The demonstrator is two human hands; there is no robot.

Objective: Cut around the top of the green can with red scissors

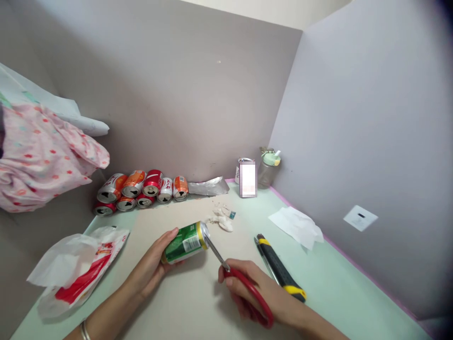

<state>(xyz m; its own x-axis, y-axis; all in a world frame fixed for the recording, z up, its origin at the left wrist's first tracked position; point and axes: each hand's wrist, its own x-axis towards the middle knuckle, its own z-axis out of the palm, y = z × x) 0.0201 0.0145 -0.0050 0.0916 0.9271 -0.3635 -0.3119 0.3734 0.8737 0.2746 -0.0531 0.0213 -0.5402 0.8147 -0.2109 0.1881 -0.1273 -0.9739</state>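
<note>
My left hand [150, 269] is wrapped round a green drinks can [186, 242] that lies on its side on the table, its top end pointing right. My right hand [256, 295] grips red-handled scissors [247, 288]. Their metal blades reach up and left to the rim of the can's top end. Whether the blades are inside the can or just at its rim I cannot tell. A black and yellow utility knife [279, 267] lies on the table just right of my right hand.
Several red and orange cans [141, 189] lie stacked against the back wall. A white and red plastic bag [78, 269] sits at left, crumpled tissue [297, 225] at right, small scraps [222, 217] behind the can. A bottle [269, 167] stands in the corner. Pink cloth [42, 156] hangs at left.
</note>
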